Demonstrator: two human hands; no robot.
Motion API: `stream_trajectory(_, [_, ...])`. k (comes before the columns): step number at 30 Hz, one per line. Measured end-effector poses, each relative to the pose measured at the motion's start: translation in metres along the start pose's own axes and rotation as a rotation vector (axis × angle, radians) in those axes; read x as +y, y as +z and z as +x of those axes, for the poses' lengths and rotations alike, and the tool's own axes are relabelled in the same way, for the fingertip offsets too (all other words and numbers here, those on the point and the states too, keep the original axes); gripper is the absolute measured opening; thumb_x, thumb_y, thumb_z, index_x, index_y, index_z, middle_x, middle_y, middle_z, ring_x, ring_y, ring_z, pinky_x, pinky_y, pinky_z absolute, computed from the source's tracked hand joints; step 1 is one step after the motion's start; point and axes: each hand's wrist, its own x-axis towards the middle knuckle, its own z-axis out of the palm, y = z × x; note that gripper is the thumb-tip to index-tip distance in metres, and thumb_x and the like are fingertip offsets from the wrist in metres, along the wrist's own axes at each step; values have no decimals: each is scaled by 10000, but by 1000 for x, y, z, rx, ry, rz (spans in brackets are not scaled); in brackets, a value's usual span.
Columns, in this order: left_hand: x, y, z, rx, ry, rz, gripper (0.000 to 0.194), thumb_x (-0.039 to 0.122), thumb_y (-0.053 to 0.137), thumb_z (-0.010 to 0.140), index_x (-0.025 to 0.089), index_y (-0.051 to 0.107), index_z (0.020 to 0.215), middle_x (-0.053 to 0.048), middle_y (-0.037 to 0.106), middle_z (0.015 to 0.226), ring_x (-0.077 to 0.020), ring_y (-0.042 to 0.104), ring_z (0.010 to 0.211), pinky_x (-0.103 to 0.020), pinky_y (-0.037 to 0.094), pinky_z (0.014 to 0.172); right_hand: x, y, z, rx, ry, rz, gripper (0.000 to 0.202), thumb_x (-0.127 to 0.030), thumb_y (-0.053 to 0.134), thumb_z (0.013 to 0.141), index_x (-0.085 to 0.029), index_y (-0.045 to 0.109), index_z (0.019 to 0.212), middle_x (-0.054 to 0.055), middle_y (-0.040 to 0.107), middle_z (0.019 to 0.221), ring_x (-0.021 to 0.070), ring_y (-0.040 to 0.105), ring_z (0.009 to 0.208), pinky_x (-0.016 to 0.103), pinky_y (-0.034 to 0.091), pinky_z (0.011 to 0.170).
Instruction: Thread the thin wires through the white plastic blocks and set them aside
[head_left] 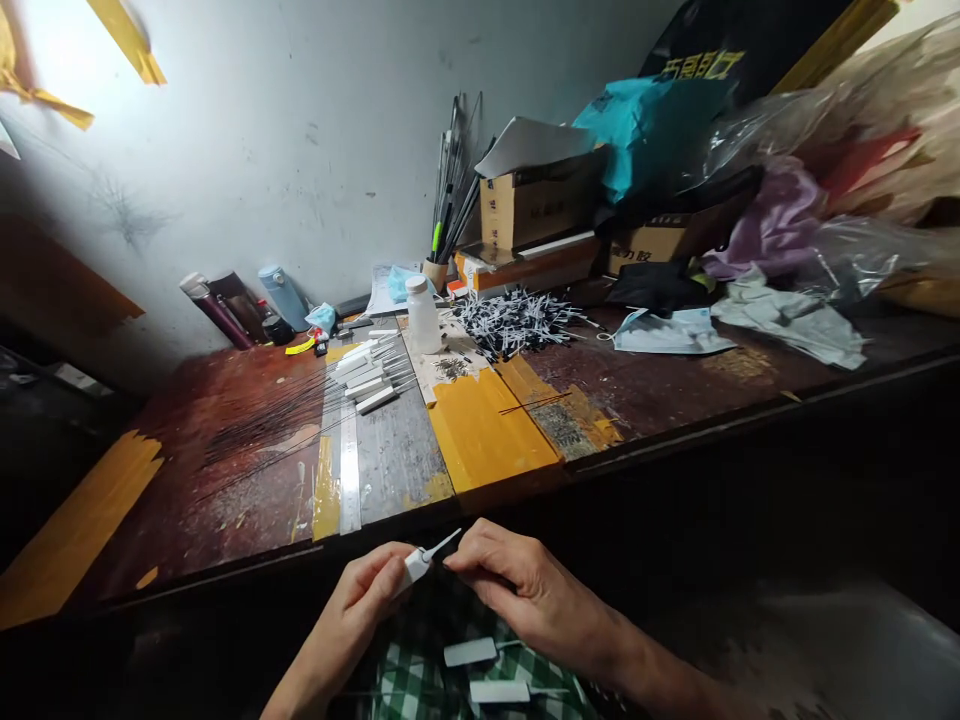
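My left hand (369, 592) is closed around a white block-shaped piece (415, 568) with a thin white stem pointing up and right. Close to the stem's tip, my right hand (510, 575) has its thumb and fingers pinched together; whatever is between them is too small to make out. Below the hands, on a green checked cloth (395, 672) over the lap, lie two similar white pieces, an upper one (470, 653) and a lower one (499, 692), each with a thin stem.
On the table (262, 400) are several white pieces (364, 380) with long black wires, a metal ruler (350, 470), a white bottle (423, 318) and a pile of small black-and-white parts (517, 322). Boxes (540, 205), masks and cloths stand behind and right.
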Motion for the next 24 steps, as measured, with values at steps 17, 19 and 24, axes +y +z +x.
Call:
stream_trajectory(17, [-48,34,3,517,231,259,168,378,530,914,219,579,890,-17,554,843,-170,541,777,-265,444,714,9,12,-19,2,310,-136,147,-82,531,829,-189,590,747,-30,554,744,100,530,642,190,403,552])
stream_trajectory(19, [-68,39,4,556,228,299,176,390,528,914,226,580,874,-28,560,833,-184,559,768,-284,464,707,16,-9,-27,56,303,-229,146,-103,522,842,-198,596,759,-20,574,754,116,553,657,203,421,558])
stream_trajectory(24, [-110,53,4,435,333,473,265,475,563,875,244,617,993,-90,618,942,-251,627,859,-356,525,749,32,-87,-32,391,157,-669,225,-137,400,926,-203,606,985,67,607,956,202,606,892,341,491,823])
